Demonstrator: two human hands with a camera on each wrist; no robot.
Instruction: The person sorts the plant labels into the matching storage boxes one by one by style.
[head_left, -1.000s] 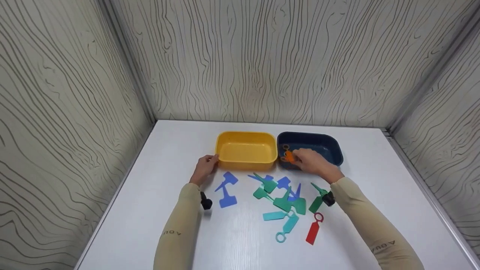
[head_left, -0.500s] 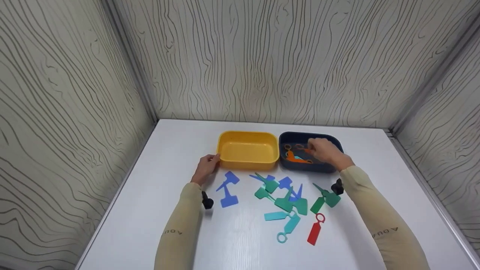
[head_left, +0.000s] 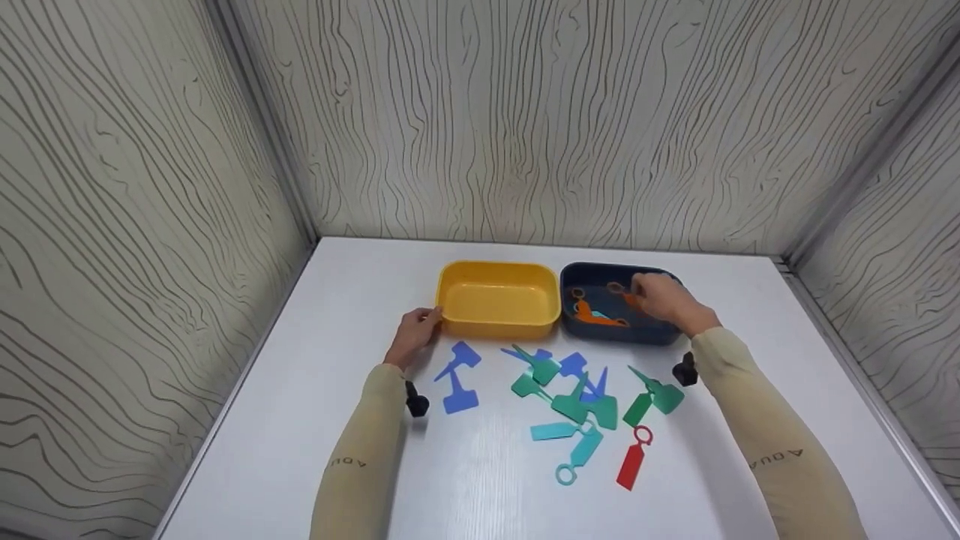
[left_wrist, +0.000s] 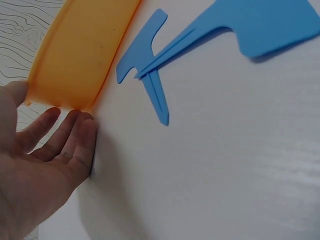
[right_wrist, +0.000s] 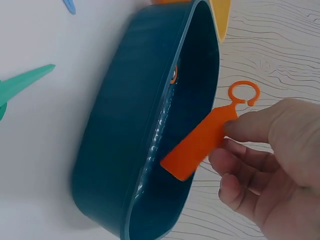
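My left hand is at the near left corner of the yellow plastic tub. Its thumb lies at the rim and the fingers press the outer wall, holding the tub there. Over the right part of the dark blue tub, my right hand pinches an orange plastic ring tag between thumb and fingers. The tag's flat part hangs down inside the tub, and its open ring sticks out past the thumb. Other orange tags lie at the tub's left, with a bit of light blue among them.
Blue T-shaped plant labels lie in front of the yellow tub. Several green labels, more blue ones, two turquoise ring tags and a red ring tag spread before the tubs. Patterned walls enclose the white table.
My right hand has moved from the left to the right part of the dark blue tub, with an orange tag in it. Orange tags now show at the left. My left hand stays put.
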